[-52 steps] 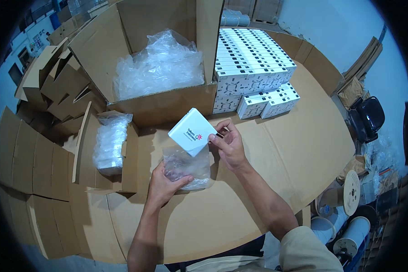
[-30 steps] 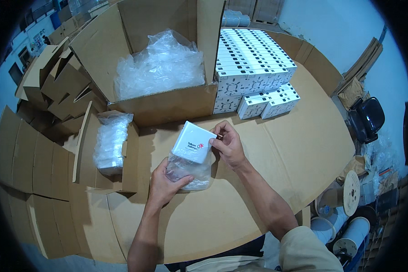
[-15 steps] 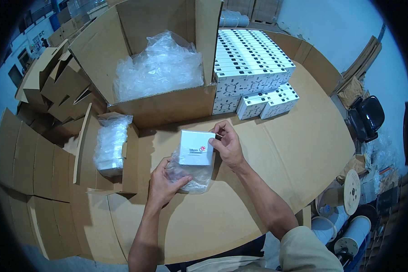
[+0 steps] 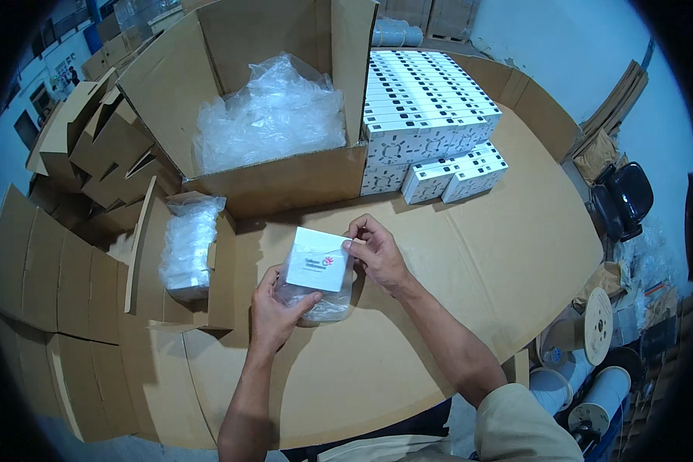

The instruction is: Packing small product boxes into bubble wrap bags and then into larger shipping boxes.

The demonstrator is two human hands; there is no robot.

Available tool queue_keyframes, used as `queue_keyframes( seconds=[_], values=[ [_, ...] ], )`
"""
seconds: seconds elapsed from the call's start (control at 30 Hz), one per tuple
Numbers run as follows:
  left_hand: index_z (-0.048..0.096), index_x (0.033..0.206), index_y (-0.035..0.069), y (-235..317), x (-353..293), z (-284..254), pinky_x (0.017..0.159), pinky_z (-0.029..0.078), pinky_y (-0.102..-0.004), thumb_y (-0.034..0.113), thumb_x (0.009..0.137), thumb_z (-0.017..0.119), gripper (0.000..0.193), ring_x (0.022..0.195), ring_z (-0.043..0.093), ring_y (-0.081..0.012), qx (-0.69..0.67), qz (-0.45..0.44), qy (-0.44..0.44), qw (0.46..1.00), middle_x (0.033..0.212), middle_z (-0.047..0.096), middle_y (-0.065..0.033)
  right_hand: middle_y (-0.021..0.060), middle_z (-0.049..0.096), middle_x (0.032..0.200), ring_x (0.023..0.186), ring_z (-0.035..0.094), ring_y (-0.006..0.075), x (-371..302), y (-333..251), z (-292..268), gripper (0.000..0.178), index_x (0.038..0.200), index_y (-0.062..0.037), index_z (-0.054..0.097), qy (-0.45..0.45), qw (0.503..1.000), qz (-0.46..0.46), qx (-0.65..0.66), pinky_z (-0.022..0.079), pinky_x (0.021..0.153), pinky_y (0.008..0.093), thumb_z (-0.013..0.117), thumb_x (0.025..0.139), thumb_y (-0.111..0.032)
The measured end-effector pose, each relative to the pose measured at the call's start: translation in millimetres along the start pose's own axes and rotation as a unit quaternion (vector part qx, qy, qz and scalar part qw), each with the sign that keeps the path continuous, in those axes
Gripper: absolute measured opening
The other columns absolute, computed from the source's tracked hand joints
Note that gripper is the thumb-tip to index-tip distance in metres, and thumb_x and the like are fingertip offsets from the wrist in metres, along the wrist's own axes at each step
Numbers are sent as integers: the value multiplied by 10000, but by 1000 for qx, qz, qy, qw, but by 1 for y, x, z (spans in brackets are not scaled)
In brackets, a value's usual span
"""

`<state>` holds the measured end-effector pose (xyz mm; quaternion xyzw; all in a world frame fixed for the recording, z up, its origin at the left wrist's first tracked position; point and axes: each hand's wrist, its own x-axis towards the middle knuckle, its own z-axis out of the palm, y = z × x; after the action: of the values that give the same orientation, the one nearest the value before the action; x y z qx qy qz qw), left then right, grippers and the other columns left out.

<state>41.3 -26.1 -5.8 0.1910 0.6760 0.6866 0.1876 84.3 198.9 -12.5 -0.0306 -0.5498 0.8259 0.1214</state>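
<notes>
A small white box (image 4: 316, 260) with a red mark on its face sits partly inside a clear plastic bag (image 4: 329, 306) in front of me. My left hand (image 4: 279, 309) is closed on the bag at its lower left, with the thumb lying across the front. My right hand (image 4: 379, 254) pinches the upper right corner of the box, where the bag's edge is hard to make out. The upper part of the box is out of the plastic. Just left of my hands stands an open narrow carton (image 4: 222, 266) holding several plastic-wrapped boxes (image 4: 191, 246).
A large open carton (image 4: 285, 181) full of clear plastic bags (image 4: 273, 115) stands at the back. Beside it are stacked white boxes (image 4: 431, 115). Folded cartons (image 4: 100, 154) pile up at left. Cable spools (image 4: 597, 327) and a black chair (image 4: 627, 196) are at right.
The white box and bag have shifted slightly left, and the box is tilted a little clockwise. The box sits deeper in the bag. My right hand has moved left and slightly down with it.
</notes>
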Motion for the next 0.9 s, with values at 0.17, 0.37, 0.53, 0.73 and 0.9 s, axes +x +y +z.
queue_keyframes(
  seconds=[0.17,0.37,0.53,0.73,0.9],
  values=[
    [562,1226,-20,5,0,4,898,555,-317,43,800,857,522,1029,680,-180,-6,-6,3,1000,1127,696,-133,25,603,999,871,583,74,1,0,-4,158,1041,-57,538,-8,999,-21,-32,497,730,240,666,953,-33],
    [567,1214,-19,11,-1,6,838,563,-293,94,876,813,433,953,700,-155,-21,-46,19,999,1061,723,-125,40,662,1003,859,587,69,1,-1,-7,108,1016,-29,591,-17,997,-31,-76,495,745,236,678,952,-37],
    [567,1213,-22,6,-1,8,816,559,-282,129,914,786,400,935,698,-142,24,-38,28,999,1027,726,-117,66,699,1083,865,624,62,2,-3,0,112,1046,-6,626,-37,994,-57,-86,517,719,210,683,971,-67],
    [566,1214,-16,4,3,10,811,556,-278,118,933,764,369,927,695,-142,-45,-21,94,994,1025,720,-120,91,699,1139,981,668,119,-3,-7,17,251,1186,37,643,48,999,-22,-6,559,836,256,698,975,-87],
    [572,1216,-13,2,7,7,816,542,-277,154,953,748,358,935,679,-134,-21,-2,106,994,1043,707,-108,48,712,1062,969,647,88,-7,0,21,304,1219,31,662,3,992,67,-103,545,820,243,704,987,-161]
  ],
)
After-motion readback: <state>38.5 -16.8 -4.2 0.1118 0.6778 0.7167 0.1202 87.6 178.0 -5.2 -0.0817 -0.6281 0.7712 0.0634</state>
